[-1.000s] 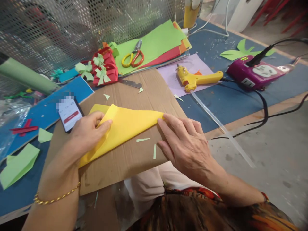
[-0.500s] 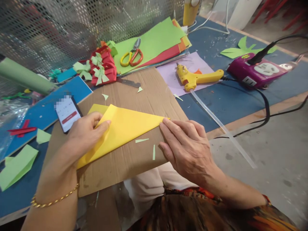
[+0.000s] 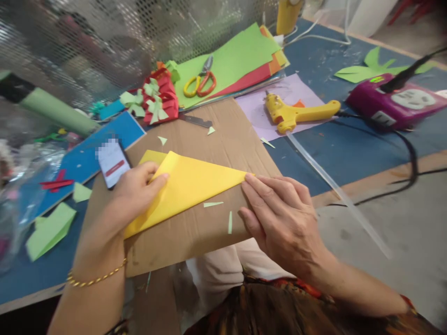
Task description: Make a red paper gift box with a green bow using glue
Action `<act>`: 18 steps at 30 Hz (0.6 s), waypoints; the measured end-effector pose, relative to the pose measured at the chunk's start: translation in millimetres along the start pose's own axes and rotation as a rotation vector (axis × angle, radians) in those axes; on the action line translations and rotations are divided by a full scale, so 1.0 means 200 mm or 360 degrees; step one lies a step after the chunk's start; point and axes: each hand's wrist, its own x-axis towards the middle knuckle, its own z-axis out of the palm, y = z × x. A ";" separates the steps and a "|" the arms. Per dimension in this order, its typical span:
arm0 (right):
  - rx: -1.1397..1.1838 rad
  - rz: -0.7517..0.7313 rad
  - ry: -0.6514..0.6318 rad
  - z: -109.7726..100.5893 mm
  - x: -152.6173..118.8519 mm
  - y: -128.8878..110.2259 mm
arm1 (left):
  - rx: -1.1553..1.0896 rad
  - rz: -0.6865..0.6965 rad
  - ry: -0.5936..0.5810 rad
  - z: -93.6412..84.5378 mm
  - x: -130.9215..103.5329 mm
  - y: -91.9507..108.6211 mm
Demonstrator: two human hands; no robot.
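Note:
A folded sheet of yellow paper (image 3: 188,181) lies on the brown cardboard (image 3: 223,135), its long point aimed right. My left hand (image 3: 141,188) grips the paper's left side, thumb on top and the other fingers curled, partly hidden, at the fold. At the pointed right corner, my right hand (image 3: 279,211) presses its outstretched fingertips onto the tip. Thin green paper scraps (image 3: 213,204) lie between the paper and the cardboard's near edge.
A phone (image 3: 113,163) lies left of the paper. Behind are a knife blade (image 3: 195,121), scissors (image 3: 202,83) and red folded pieces with green bows (image 3: 162,95). To the right are a yellow glue gun (image 3: 300,114) with a long glue stick and a purple power socket (image 3: 398,100).
The view has shifted, so the whole scene sits further right. Both hands keep their places on the yellow paper, which looks unchanged.

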 end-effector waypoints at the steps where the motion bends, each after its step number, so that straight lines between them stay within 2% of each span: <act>1: 0.0004 -0.0024 0.0010 0.00 0.00 0.00 | -0.0028 -0.0022 0.0049 0.01 0.00 0.00; 8: 0.0021 -0.0170 0.0078 0.04 -0.03 0.05 | -0.0157 0.0012 0.0078 0.05 0.01 -0.03; 13: 0.0019 -0.0191 0.0094 0.04 -0.02 0.05 | -0.0155 0.0055 0.0141 0.07 0.00 -0.02; 18: 0.0007 -0.0187 0.0092 0.04 -0.02 0.05 | -0.0163 0.0063 0.0127 0.08 -0.02 -0.03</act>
